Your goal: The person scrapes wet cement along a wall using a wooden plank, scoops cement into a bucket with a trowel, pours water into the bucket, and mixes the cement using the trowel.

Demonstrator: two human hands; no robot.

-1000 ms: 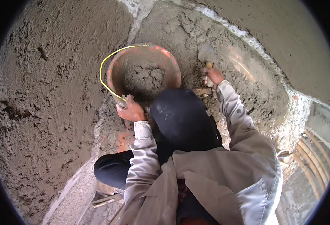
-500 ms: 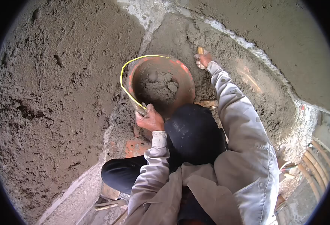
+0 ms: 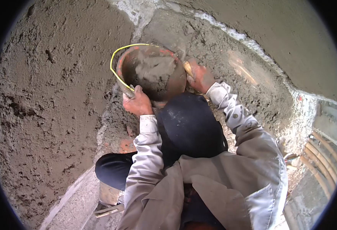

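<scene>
An orange bucket [image 3: 179, 82] smeared with grey holds wet mortar [image 3: 153, 69], and a yellow cord-like handle [image 3: 111, 63] curves round its left side. My left hand [image 3: 138, 101] is closed on the bucket's near-left rim, where the yellow handle meets it. At the right rim, my right hand [image 3: 202, 78] is wrapped round the wooden handle of a trowel [image 3: 188, 69]. Its blade is hard to make out against the grey mortar. A bent knee [image 3: 187, 124] in dark trousers is up against the bucket's near side.
Rough mortar covers the large surface [image 3: 57, 96] on the left. A smoother plastered surface [image 3: 302, 50] lies at upper right, beyond a pale ridge [image 3: 249, 40]. Curved tan poles [image 3: 321, 161] are at far right. Wood pieces [image 3: 109, 211] lie at lower left.
My right hand has come from the mortar-covered ground beyond the bucket to its right rim with the trowel. The mortar inside looks flatter. My left hand keeps its hold on the rim.
</scene>
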